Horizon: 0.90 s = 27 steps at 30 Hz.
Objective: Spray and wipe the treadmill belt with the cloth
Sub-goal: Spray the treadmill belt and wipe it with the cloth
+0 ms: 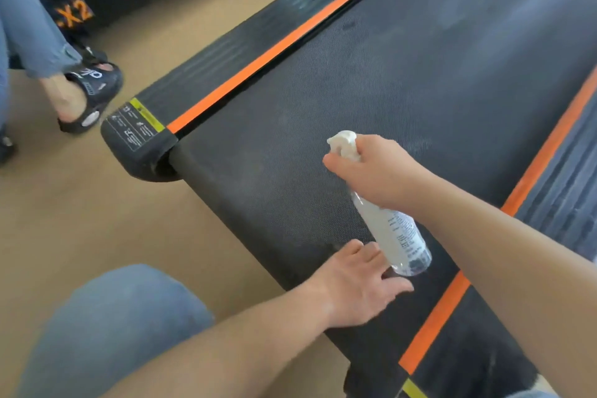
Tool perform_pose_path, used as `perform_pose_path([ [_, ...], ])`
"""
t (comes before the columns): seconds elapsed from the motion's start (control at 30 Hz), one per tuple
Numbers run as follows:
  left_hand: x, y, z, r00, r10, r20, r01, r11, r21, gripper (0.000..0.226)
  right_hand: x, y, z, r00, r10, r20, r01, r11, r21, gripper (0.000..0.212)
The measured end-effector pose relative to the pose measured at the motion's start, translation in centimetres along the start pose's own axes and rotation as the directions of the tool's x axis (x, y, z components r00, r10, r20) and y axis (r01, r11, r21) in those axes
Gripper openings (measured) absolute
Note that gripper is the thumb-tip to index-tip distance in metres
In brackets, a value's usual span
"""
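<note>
I saw my right hand (378,171) gripping the spray bottle (392,233), its fingers (329,161) curled round the neck just under the white spray head. The bottle was clear with dark print on its side. It was held tilted above the treadmill belt (403,74), with its head pointing away from me over the dark, textured surface and its base toward me.

My left hand (358,284) lay flat on the belt near the rear edge, fingers straight and spread, holding nothing. The bottle's base hung just over those fingertips, and I could not tell whether they touched it.

The belt ran diagonally up and to the right. An orange stripe (258,55) bordered it on the left side rail and another (433,320) on the right rail. At the near left corner sat a black end cap (135,129) bearing a warning label with a yellow band.

My knee (119,317), in blue jeans, was over the tan floor (97,203) beside the treadmill. Farther left stood another person's foot in a black sandal (87,97).
</note>
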<state>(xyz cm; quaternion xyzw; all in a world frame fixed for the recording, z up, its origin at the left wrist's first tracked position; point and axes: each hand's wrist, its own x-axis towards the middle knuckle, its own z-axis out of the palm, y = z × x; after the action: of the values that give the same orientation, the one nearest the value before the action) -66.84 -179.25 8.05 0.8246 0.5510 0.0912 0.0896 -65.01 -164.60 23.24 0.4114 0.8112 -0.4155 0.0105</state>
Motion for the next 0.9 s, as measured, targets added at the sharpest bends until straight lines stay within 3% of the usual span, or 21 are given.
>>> perform_pose_path([
  [0.07,-0.2,-2.0,-0.2,0.994,-0.070,-0.087,0.075,0.996,0.056,0.024,0.3,-1.1,0.7,0.999,0.028,-0.016,-0.029,1.000,-0.010,0.039],
  [0.13,-0.3,-5.6,-1.2,0.955,-0.268,-0.128,0.279,0.957,0.083,0.034,0.8,-1.7,1.1,0.998,0.054,-0.038,-0.055,0.998,-0.023,0.039],
  [0.27,-4.2,-17.6,-4.1,0.753,-0.594,-0.283,0.648,0.745,0.160,0.058,2.4,-3.5,2.2,0.995,0.087,-0.049,-0.087,0.996,0.003,0.039],
  [0.33,-6.9,-22.5,-4.9,0.651,-0.712,-0.261,0.755,0.642,0.132,0.057,3.3,-4.5,3.2,0.996,0.085,-0.039,-0.085,0.996,0.006,0.039],
  [0.37,-7.7,-23.3,-5.0,0.636,-0.731,-0.245,0.769,0.628,0.121,0.056,3.7,-4.8,3.7,0.996,0.085,-0.026,-0.085,0.996,0.004,0.039],
  [0.43,-7.5,-22.3,-4.6,0.696,-0.663,-0.277,0.706,0.702,0.095,0.053,4.3,-5.4,4.7,0.997,0.081,0.004,-0.081,0.997,-0.008,0.038],
  [0.47,-7.4,-20.8,-4.4,0.768,-0.569,-0.293,0.612,0.787,0.076,0.049,4.7,-6.0,5.5,0.997,0.071,0.022,-0.071,0.997,-0.015,0.038],
  [0.53,-6.2,-16.6,-3.4,0.915,-0.274,-0.296,0.296,0.955,0.032,0.034,5.4,-7.0,6.6,0.998,0.054,0.031,-0.054,0.998,-0.026,0.038],
  [0.6,-5.6,-12.3,-3.3,0.989,-0.018,-0.144,0.023,0.999,0.030,0.014,5.8,-8.2,7.3,0.999,0.043,0.034,-0.042,0.999,-0.025,0.037],
  [0.63,-5.5,-11.1,-3.4,0.998,0.033,-0.058,-0.032,0.999,0.021,0.010,6.1,-8.7,7.7,0.998,0.032,0.046,-0.031,0.999,-0.025,0.036],
  [0.67,-5.5,-10.4,-3.5,0.999,0.051,-0.009,-0.051,0.998,-0.025,0.007,6.3,-9.2,7.9,0.998,0.023,0.064,-0.020,0.999,-0.038,0.035],
  [0.77,-5.4,-10.6,-3.8,0.995,-0.024,-0.093,0.009,0.987,-0.159,0.030,6.6,-10.6,9.1,0.992,-0.022,0.127,0.045,0.982,-0.183,0.040],
  [0.9,-5.3,-11.6,-3.3,0.990,-0.114,-0.077,0.098,0.976,-0.192,0.011,7.1,-11.1,9.9,0.995,-0.043,0.089,0.064,0.968,-0.245,0.045],
])
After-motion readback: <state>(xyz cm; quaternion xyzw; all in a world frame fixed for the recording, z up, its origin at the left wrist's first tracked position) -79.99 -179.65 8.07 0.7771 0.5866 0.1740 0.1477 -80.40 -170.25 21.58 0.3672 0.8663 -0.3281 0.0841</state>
